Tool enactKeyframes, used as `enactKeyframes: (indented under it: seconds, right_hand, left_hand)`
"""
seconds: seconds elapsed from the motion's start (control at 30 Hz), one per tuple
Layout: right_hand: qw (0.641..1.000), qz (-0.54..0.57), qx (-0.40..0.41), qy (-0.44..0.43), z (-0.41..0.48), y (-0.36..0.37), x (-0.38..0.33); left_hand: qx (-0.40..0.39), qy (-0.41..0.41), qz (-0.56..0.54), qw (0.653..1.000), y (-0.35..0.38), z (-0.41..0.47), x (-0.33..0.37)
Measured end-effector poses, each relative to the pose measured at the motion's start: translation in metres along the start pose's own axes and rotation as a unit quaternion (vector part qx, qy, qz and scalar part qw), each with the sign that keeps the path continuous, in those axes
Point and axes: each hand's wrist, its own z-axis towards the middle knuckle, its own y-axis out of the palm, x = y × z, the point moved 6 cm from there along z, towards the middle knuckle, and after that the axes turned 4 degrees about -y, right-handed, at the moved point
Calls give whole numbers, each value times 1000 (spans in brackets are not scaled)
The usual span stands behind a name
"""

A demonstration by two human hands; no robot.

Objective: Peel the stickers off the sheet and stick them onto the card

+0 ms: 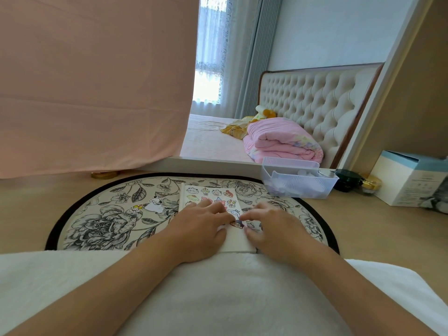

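Your left hand (201, 229) lies flat with the fingers straight, pressing down on the white card (234, 243) and the near end of the sticker sheet (211, 196). Your right hand (274, 229) comes in from the other side with bent fingers, forefinger and thumb both at the right edge of a little cartoon-face sticker (236, 223). Honestly can't tell if that's a real pinch or just pressing on it. The sticker sits right between your two hands, on the far end of the card where it meets the sheet.

Card and sheet both lie on the flowered oval mat (80, 229). The card is at its near edge and the sheet runs toward the far edge. Two loose stickers are on the mat's left part: a white dog one (155, 204) and a small yellow one (135, 209) just beside it.

Past the mat's far right edge there's a clear plastic bin (298, 183) on the tabletop (24, 202). Next come a dark green jar (346, 180), a gold-lidded jar (369, 185) and a white-and-blue box (409, 183) toward the right edge. A white towel (218, 292) covers the near edge under your forearms.
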Motion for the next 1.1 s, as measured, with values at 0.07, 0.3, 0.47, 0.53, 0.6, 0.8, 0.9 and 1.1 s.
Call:
enactKeyframes:
  seconds: [0.07,0.3,0.47,0.53,0.6,0.8,0.9,1.1]
  right_hand:
    - [999,-28,-18,-34,-6,4,-4]
    - [989,-99,-92,-56,-10,15,-11]
    - [986,-104,-124,-47,-4,25,-11]
    - [986,-102,-119,-48,-3,25,-10]
    - [987,-103,-111,-53,-6,23,-9]
    - [989,-102,-93,-60,-21,10,0]
    - [989,-94,-93,-59,-19,10,2]
    - [992,-64,-97,-57,-12,17,5]
  left_hand:
    - [-18,7,32,999,3,-1,3]
    - [-34,25,83,996,5,-1,8]
    - [-32,19,94,995,6,-1,10]
    - [-29,16,96,995,6,-1,10]
    - [-23,12,95,995,7,-2,10]
    - [-7,2,85,996,4,-1,11]
    - [11,44,52,998,0,-3,12]
    - [37,71,-12,997,-1,-7,12]
